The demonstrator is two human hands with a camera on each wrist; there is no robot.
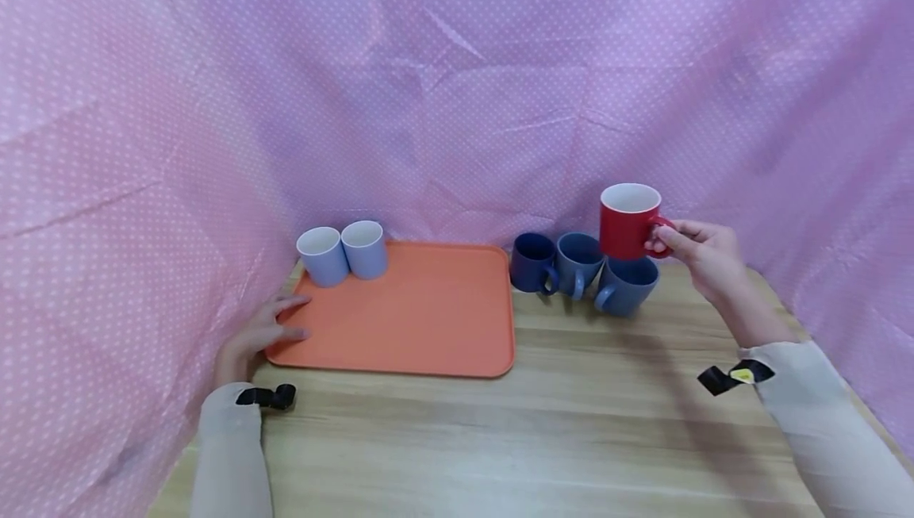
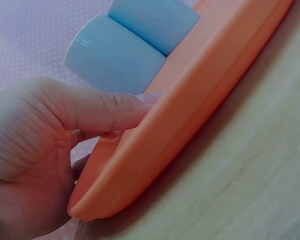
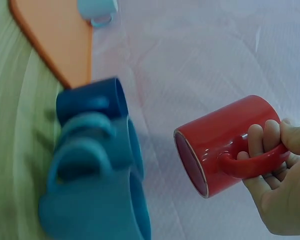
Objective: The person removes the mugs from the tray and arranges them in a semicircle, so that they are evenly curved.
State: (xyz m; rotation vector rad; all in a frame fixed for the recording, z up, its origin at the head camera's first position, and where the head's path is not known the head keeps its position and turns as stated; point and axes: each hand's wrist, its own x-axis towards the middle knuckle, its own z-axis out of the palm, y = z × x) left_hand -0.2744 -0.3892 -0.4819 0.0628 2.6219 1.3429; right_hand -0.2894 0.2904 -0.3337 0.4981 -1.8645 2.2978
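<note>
My right hand grips the handle of a red mug with a white inside, held upright in the air above the blue-grey mug. In the right wrist view the red mug hangs clear of the others, fingers curled through its handle. At the left edge of the orange tray, my left hand rests with its fingers spread over the rim; the left wrist view shows the thumb lying on the tray. Two pale blue mugs stand side by side on the tray's back left corner.
Right of the tray, a dark navy mug and a grey-blue mug stand in a row with the blue-grey one, handles toward the front. Wooden table lies in front. Pink dotted cloth hangs behind and at both sides.
</note>
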